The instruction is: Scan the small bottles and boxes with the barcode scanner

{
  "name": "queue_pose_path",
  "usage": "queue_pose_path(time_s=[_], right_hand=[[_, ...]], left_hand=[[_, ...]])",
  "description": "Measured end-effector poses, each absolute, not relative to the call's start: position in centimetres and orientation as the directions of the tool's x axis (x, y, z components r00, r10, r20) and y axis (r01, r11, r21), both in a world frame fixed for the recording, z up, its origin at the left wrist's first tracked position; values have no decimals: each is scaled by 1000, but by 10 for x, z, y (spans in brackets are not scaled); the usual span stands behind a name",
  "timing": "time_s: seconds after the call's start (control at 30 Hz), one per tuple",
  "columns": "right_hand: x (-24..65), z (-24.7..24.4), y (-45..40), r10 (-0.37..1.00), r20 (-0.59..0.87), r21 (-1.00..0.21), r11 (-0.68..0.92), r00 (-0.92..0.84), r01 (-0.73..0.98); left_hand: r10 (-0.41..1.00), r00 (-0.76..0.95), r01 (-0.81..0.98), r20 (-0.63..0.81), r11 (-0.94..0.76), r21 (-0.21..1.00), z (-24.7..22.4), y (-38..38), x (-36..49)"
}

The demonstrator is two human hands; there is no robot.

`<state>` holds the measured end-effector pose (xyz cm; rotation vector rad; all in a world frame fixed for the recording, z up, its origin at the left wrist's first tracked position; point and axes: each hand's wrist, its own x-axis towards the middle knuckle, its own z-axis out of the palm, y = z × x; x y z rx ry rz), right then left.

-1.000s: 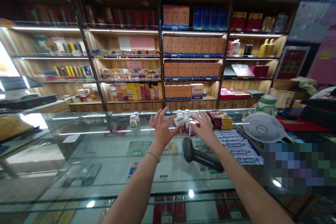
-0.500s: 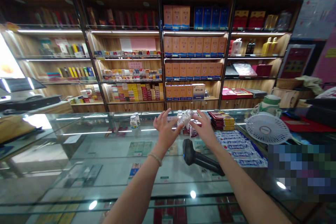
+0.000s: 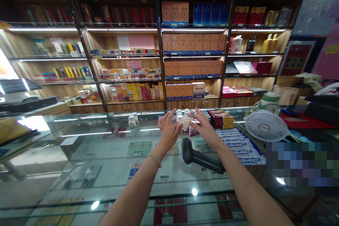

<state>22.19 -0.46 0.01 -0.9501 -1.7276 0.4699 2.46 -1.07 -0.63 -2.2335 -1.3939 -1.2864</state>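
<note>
A small clear container of whitish pellets [image 3: 185, 123] is between my hands, above the far part of the glass counter. My left hand [image 3: 168, 128] pinches its left side with the thumb, the other fingers raised. On the other side, the fingers of my right hand [image 3: 206, 127] touch its right edge. Small white-capped bottles [image 3: 179, 114] stand just behind it, partly hidden by my hands. A black barcode scanner [image 3: 197, 157] lies on the glass nearer to me, beside my right forearm.
Two small bottles [image 3: 132, 121] stand on the glass counter [image 3: 111, 148] to the left. To the right are stacked red and yellow packs [image 3: 221, 118], blue-white packets [image 3: 239, 145], a white fan [image 3: 266, 126] and a green-white jug [image 3: 268, 101]. Stocked shelves line the wall behind.
The clear container has turned in my hands, so its whitish pellets now show more plainly. Both hands stay around it, and the view has shifted slightly.
</note>
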Motion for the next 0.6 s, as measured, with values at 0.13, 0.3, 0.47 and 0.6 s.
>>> queue_pose_path(time_s=[0.13, 0.3, 0.47, 0.6], right_hand=[[218, 3, -7, 749, 660, -670, 620, -52, 409], [212, 3, -10, 699, 712, -649, 614, 73, 449], [208, -2, -8, 699, 701, -662, 565, 140, 492], [205, -5, -5, 714, 687, -665, 540, 138, 516]], left_hand=[[614, 147, 820, 775, -514, 252, -6, -11, 26], [556, 67, 861, 828, -452, 233, -3, -18, 28], [479, 107, 890, 871, -436, 130, 2, -27, 34], [482, 86, 895, 872, -422, 145, 5, -31, 38]])
